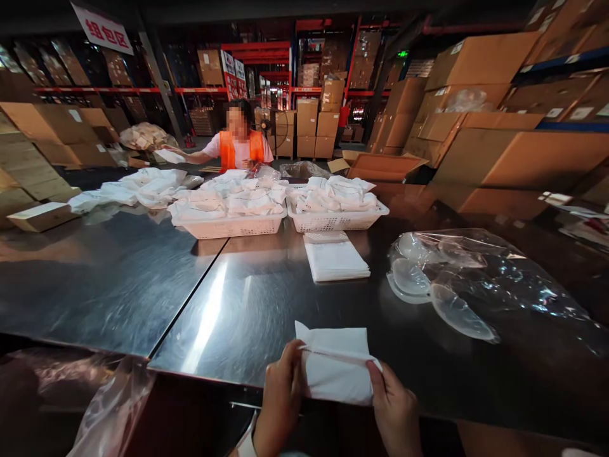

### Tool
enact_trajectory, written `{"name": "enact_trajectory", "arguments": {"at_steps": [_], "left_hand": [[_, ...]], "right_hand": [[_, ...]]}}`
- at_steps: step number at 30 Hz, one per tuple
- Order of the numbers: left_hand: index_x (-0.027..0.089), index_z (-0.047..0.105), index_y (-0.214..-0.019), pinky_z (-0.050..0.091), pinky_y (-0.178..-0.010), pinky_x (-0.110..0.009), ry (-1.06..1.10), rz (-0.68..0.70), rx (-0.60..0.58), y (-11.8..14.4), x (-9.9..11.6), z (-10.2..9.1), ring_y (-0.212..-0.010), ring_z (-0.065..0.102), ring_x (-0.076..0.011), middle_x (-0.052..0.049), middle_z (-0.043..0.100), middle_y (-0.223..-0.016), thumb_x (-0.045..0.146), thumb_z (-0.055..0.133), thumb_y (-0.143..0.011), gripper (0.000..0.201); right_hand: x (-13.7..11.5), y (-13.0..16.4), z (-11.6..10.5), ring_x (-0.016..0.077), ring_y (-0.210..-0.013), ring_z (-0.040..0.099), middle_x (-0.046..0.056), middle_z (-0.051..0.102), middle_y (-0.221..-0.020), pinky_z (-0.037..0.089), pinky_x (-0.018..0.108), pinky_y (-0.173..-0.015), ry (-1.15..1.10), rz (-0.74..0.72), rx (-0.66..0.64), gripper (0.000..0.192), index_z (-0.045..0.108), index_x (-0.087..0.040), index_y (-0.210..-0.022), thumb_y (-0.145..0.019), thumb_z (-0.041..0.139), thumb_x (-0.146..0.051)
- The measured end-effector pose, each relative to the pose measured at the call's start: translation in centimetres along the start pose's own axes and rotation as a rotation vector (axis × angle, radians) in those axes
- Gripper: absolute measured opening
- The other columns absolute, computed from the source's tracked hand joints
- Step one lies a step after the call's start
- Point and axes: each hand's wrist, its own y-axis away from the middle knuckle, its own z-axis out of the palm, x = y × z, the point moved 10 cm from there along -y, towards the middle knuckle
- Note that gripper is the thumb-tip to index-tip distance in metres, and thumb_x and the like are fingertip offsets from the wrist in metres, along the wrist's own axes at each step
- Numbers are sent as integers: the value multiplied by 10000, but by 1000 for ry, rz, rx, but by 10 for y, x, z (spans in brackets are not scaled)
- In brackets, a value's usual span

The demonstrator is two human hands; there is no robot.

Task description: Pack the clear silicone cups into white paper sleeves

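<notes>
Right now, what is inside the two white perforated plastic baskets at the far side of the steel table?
Both white perforated plastic baskets are heaped with white folded items in clear bags. The top layer covers whatever lies underneath, so the lower contents cannot be seen.

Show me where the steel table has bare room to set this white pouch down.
Bare steel lies left of the flat stack, before the left basket, and between the stack and the white pouch. The right side is crowded by the clear bag.

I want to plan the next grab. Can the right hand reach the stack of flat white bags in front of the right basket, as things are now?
Probably yes. Bare table lies between the right hand and the stack of flat white bags, with nothing between. But both hands hold a white pouch, so the right hand must first release it.
</notes>
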Motion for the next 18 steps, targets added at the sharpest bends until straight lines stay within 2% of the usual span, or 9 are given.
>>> {"name": "enact_trajectory", "arguments": {"at_steps": [2, 6, 9, 11, 13, 14, 16, 18], "left_hand": [[169, 593, -1133, 385, -481, -253, 13, -8, -54, -4, -2, 4, -464, 524, -168, 13, 531, -521, 481, 236, -997, 493], [172, 592, -1147, 447, -519, -260, -38, 14, -91, -7, -5, 7, -528, 589, -183, -27, 621, -616, 456, 225, -983, 492], [206, 558, -1227, 484, -553, -259, -113, 63, -66, -3, -1, 5, -597, 642, -193, -51, 685, -739, 426, 226, -1001, 458], [213, 520, -1291, 482, -530, -259, -235, 140, 1, -2, 10, -3, -601, 655, -205, -61, 690, -753, 395, 245, -1013, 431], [206, 483, -1342, 504, -551, -280, -396, 298, 93, -1, 32, -9, -651, 673, -225, -87, 697, -805, 331, 277, -1014, 407], [215, 470, -1359, 534, -619, -310, -458, 439, 119, 1, 47, -5, -737, 688, -243, -105, 704, -888, 301, 304, -1008, 398], [258, 503, -1329, 547, -832, -407, -510, 813, 104, 12, 77, 17, -956, 673, -274, -106, 691, -1070, 275, 377, -990, 361], [276, 602, -1187, 494, -969, -483, -514, 1100, 3, 20, 88, 49, -1057, 640, -284, -73, 695, -1093, 283, 465, -962, 264]], "right_hand": [[-2, -2, 1, 232, -556, 687, 66, 719, -685, 489, 241, -437, -4, -24, 0, 579, 734, -199, -804, -902, 419, -675], [-3, -4, -1, 245, -616, 704, 76, 735, -780, 529, 250, -472, -8, -56, 23, 534, 730, -206, -819, -917, 430, -637], [-1, -6, 1, 247, -651, 710, 81, 737, -801, 538, 248, -478, 1, -39, 18, 528, 722, -208, -872, -920, 417, -636], [5, -6, 9, 236, -599, 700, 65, 732, -741, 529, 245, -452, 25, -9, -13, 492, 695, -212, -936, -921, 424, -622], [12, -3, 17, 226, -510, 673, 29, 714, -655, 500, 246, -391, 85, -8, -34, 421, 652, -227, -987, -933, 421, -575], [15, -1, 20, 222, -484, 663, 12, 706, -630, 485, 247, -365, 116, -32, -36, 377, 630, -238, -1013, -945, 410, -536], [19, 3, 25, 211, -431, 638, -20, 696, -608, 449, 243, -311, 170, -146, -53, 303, 594, -263, -1115, -963, 403, -442], [22, 1, 25, 199, -357, 591, -41, 684, -585, 401, 245, -251, 206, -310, -62, 361, 528, -298, -1291, -947, 448, -372]]}}
